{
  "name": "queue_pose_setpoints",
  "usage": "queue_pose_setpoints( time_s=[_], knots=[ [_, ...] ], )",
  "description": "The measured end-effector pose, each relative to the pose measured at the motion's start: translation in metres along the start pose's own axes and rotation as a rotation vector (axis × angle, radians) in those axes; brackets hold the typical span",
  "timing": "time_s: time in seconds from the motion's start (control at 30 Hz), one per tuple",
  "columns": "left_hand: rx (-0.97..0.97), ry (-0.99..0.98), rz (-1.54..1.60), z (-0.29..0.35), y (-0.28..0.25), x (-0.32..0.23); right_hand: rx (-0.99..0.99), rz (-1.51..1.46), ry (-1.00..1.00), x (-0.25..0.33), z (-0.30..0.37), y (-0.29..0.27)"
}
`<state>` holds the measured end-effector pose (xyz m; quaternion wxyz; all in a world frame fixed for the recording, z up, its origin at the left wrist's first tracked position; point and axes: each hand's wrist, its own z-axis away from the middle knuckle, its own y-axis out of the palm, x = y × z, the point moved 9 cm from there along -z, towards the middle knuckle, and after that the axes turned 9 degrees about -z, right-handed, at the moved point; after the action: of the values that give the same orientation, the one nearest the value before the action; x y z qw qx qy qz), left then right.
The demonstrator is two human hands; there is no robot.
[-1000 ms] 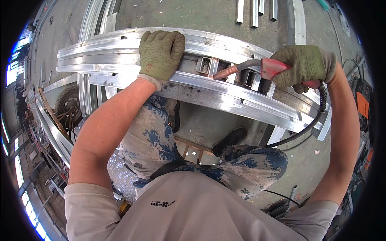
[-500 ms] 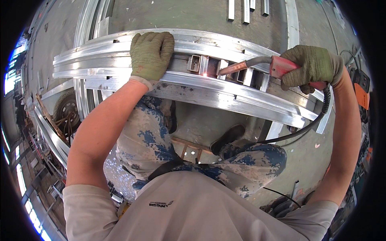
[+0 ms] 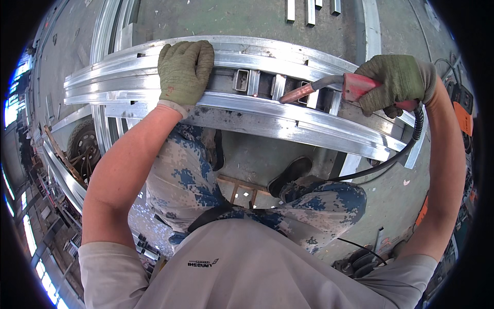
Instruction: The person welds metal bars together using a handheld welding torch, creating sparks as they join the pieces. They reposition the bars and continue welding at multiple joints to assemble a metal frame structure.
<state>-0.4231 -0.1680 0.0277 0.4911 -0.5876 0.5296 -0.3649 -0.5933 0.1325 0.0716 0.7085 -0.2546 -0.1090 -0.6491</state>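
My left hand (image 3: 186, 72), in a green work glove, lies across long shiny metal profiles (image 3: 113, 81), its fingers pressed together and curled over the far one. A welding torch (image 3: 363, 87) with a red handle is in my gloved right hand (image 3: 393, 82), fingers wrapped round the grip. The torch's copper nozzle (image 3: 297, 93) points left, its tip at the near end of a short crosswise metal piece (image 3: 278, 86). Left of it, a short square tube (image 3: 242, 80) sits between the profiles beside another crosswise piece (image 3: 253, 82), which has a small red glowing spot at its near end.
A black cable (image 3: 381, 170) runs from the torch down past my knee. Several short metal tubes (image 3: 311, 13) lie on the floor ahead. Long profiles (image 3: 105, 31) lie beneath at the left, near a wheel (image 3: 85, 141). An orange-and-black machine (image 3: 463, 118) stands at the right.
The torch tip has shifted slightly right and nearer me relative to the crosswise pieces. The bright glow on the left piece has faded to a small red spot. My left hand keeps its hold.
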Motion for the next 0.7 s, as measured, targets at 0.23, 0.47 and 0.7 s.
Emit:
queue_pose_setpoints(
  time_s=[0.23,0.47,0.7],
  knots=[
    [0.027,0.003,-0.02,0.001,0.002,0.003,0.052,0.039,-0.038,0.0,-0.005,0.001],
    [0.018,0.065,-0.134,0.002,0.001,0.003,0.065,0.068,-0.018,0.002,-0.013,-0.001],
    [0.026,0.037,0.037,-0.014,0.001,-0.006,0.006,-0.006,0.01,-0.001,0.011,-0.004]
  ],
)
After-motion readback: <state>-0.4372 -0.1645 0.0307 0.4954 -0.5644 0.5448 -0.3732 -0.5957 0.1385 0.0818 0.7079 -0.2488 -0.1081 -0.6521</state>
